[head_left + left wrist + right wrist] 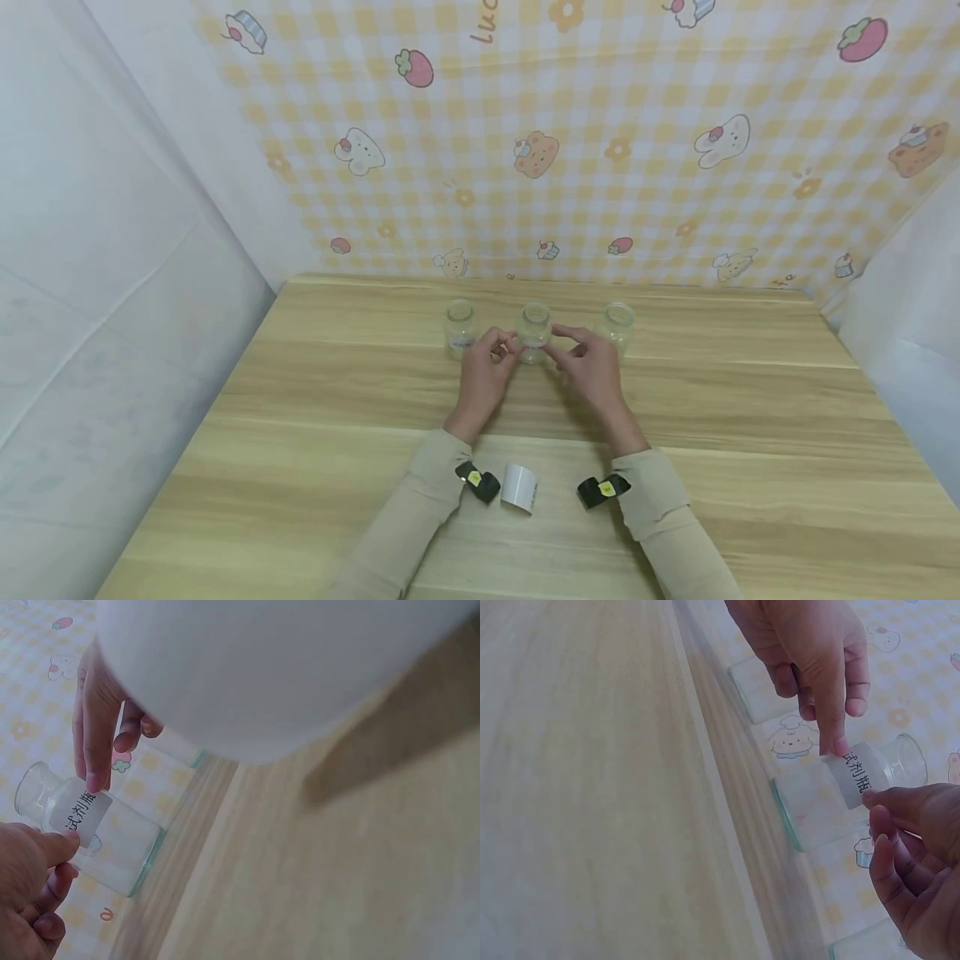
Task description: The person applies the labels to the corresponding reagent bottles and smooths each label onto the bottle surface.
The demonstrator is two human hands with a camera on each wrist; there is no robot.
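A clear glass bottle point(536, 315) with a wide lip stands in the middle of a row of three at the back of the table. Across its front lies a white label point(855, 776) with black printed characters. My left hand point(484, 379) is at the bottle's left side, its thumb point(66, 844) pressing one end of the label and the other fingers bent below. From the right, my right hand point(596, 373) presses the opposite end with a fairly straight thumb point(889, 801). Its index finger stretches toward the bottle's side in the head view.
A second bottle point(460, 315), with a label on its front, stands left of my left hand. The third bottle point(618, 315) is partly hidden behind my right hand. A curled white paper piece point(519, 487) lies on the wooden table point(315, 467) between my forearms. Behind hangs a checked cloth point(480, 150).
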